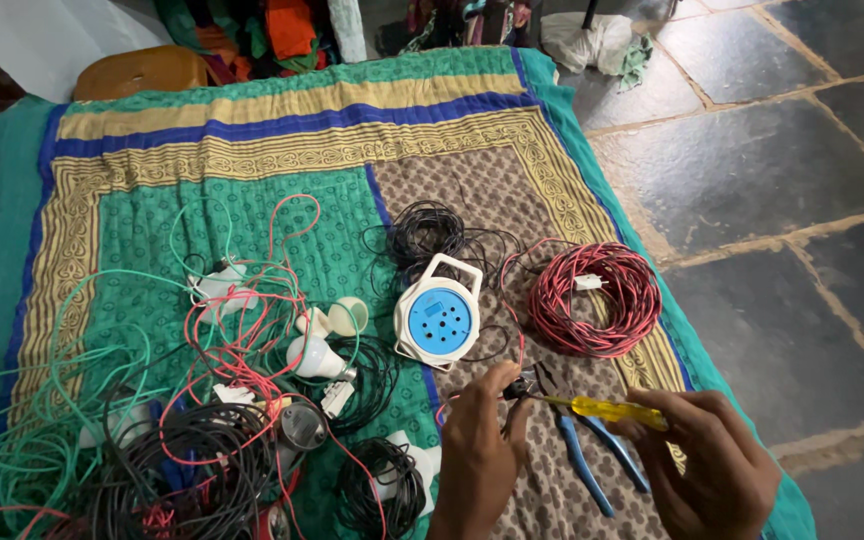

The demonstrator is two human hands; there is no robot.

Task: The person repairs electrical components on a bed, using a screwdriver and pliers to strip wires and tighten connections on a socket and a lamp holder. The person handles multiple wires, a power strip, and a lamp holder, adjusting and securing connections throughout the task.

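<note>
My left hand [477, 450] pinches a small black fitting [519, 387] with thin wires running from it, low in the middle of the view. My right hand [707, 465] grips a yellow-handled screwdriver [607, 408], and its tip meets the fitting. Under my hands, blue-handled pliers [584, 458] lie on the patterned cloth [282, 130]. Just above them sits a round white and blue cord reel [438, 315], and a red wire coil [597, 297] lies to its right.
A tangle of green, red and black wires [182, 420] with white bulbs [314, 355] and holders fills the left of the cloth. A black wire coil [430, 232] lies behind the reel. Dark stone floor [782, 200] runs along the right. Clothes are piled at the far edge.
</note>
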